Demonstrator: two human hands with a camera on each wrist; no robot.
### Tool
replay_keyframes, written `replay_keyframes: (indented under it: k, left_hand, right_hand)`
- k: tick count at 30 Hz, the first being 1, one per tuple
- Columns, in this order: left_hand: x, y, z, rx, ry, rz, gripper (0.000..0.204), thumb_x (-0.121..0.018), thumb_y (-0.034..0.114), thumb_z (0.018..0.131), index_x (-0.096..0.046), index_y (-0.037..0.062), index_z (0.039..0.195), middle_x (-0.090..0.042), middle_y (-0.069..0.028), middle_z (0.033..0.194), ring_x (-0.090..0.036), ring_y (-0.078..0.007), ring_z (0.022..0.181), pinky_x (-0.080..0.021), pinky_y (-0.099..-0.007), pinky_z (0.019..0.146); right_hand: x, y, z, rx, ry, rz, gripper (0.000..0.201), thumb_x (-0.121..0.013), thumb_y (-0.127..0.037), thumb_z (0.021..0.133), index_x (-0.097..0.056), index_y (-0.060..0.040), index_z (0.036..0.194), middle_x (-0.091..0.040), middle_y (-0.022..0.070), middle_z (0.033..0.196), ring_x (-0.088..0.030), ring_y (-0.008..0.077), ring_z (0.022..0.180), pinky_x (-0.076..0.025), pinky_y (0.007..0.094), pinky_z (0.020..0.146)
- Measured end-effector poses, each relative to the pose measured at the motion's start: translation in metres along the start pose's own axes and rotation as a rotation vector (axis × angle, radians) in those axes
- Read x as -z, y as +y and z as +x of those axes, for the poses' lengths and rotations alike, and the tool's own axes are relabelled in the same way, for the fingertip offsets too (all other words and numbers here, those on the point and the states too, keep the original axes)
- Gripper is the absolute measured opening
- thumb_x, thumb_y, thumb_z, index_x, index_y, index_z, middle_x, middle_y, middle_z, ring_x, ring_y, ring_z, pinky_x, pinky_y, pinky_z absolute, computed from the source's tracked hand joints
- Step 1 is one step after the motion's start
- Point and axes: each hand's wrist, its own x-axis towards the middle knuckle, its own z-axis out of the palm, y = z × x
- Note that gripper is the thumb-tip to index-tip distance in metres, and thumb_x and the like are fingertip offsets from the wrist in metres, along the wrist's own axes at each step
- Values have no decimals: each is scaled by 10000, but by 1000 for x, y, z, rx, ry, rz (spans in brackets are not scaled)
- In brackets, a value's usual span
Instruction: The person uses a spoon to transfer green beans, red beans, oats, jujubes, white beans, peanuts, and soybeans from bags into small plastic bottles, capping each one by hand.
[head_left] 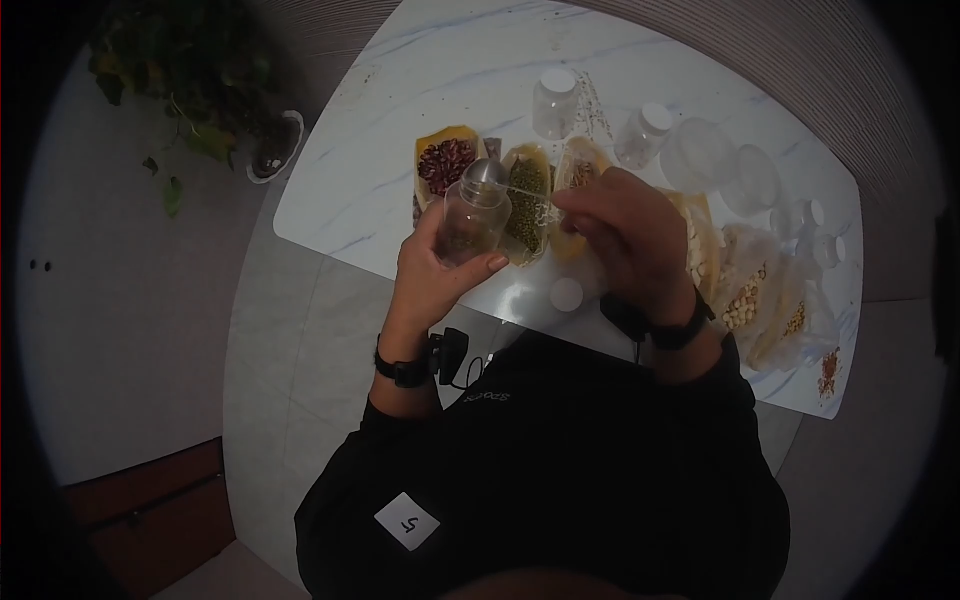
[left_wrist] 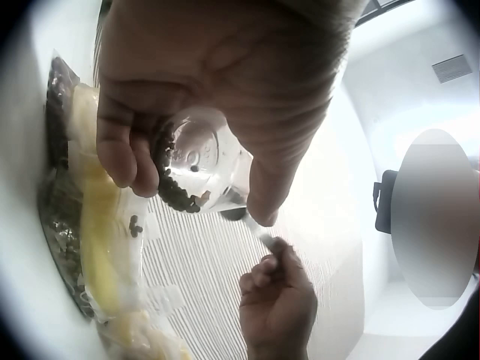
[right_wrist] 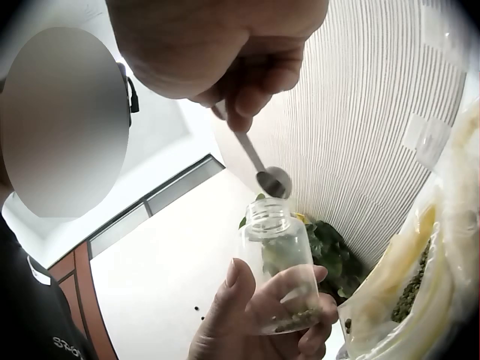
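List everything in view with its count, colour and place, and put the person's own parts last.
Clear plastic open jar: one, colourless, in left hand
Metal round-bowled spoon: one, silver, above jar mouth
Marbled table: one, white
Opened bean bag: one, dark red contents, beyond jar
Opened bags beside it: two, green and tan contents
Plastic bags: at least three, pale contents, table's right
Lidded jars: at least four, white-capped, back and right
Round tubs: two, clear, back right
Leafy plant: one, green, upper left
Left hand: one, around jar
Right hand: one, fingers pinching spoon
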Motion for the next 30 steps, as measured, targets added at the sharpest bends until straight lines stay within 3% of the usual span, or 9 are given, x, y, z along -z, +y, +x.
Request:
replay_keyframes:
  k: [2,4,7,11,13,15,20,25,30]
  left_hand:
    - [0,-3,-1,6,6,-59,661,-851,174,714,-514,28,1263,-582,-81,1153,-571,-150,1014,-502,-296,871]
    - [-1,-5,-1,10,11,-119,701,-853,174,714,-494,21,1296,-570,-92,1204,-564,-161,1052,-492,-304,903]
    - [0,-8,0,-69,25,-183,745,-844,194,728,-461,6,1338,-571,-87,1230,-558,-176,1101,-449,-316,967]
    - [0,-13,0,-70,-69,-212,742,-823,299,741,-467,-4,1318,-583,-110,1237,-555,-192,1134,-423,-328,990]
    - [-1,-14,1,-61,-77,-172,764,-812,377,742,-470,-5,1308,-601,-134,1218,-559,-201,1137,-433,-332,975]
    - [0,-16,1,-40,-92,-236,731,-832,226,740,-460,4,1328,-564,-84,1261,-543,-183,1144,-411,-326,1006]
    - [-6,-9,-1,-62,48,-215,722,-841,184,726,-453,2,1307,-583,-75,1189,-554,-183,1104,-444,-326,973]
    - [-3,-15,-2,-21,138,-51,708,-856,175,704,-455,18,1267,-595,-69,1098,-570,-176,1043,-489,-308,906]
    - [-1,-11,-2,-31,135,145,696,-870,182,675,-488,48,1241,-609,-79,1037,-590,-161,987,-524,-294,814]
  right_hand:
    - [-3,0,-1,8,22,30,151,-539,-48,938,-648,-18,1038,-626,71,742,-616,163,667,-469,273,608]
    - [-8,-3,-2,-362,218,126,131,-590,-112,925,-650,-50,1024,-610,88,742,-601,234,649,-465,327,567]
    - [-10,12,-1,-530,104,-4,137,-567,-141,943,-642,-42,1002,-628,108,769,-619,264,667,-485,341,591]
    - [-25,33,-11,-319,36,-191,153,-547,-144,963,-631,-30,1021,-623,77,707,-601,162,594,-472,285,581]
    - [-29,36,-13,-390,-35,-132,161,-532,-156,971,-627,-32,1008,-611,86,672,-594,161,578,-473,294,575]
    - [-30,37,-16,-447,-59,-88,166,-531,-161,971,-626,-27,1003,-605,79,659,-592,152,576,-469,290,570]
    - [-24,38,-12,-773,-111,133,205,-518,-184,958,-631,-13,961,-642,112,703,-636,207,637,-487,327,592]
    - [-12,51,-14,-914,153,482,205,-498,-180,971,-650,-43,968,-579,-15,637,-513,41,581,-400,198,537]
    - [2,43,-6,-872,292,582,217,-499,-192,982,-642,-29,978,-556,-20,638,-474,39,572,-375,184,544]
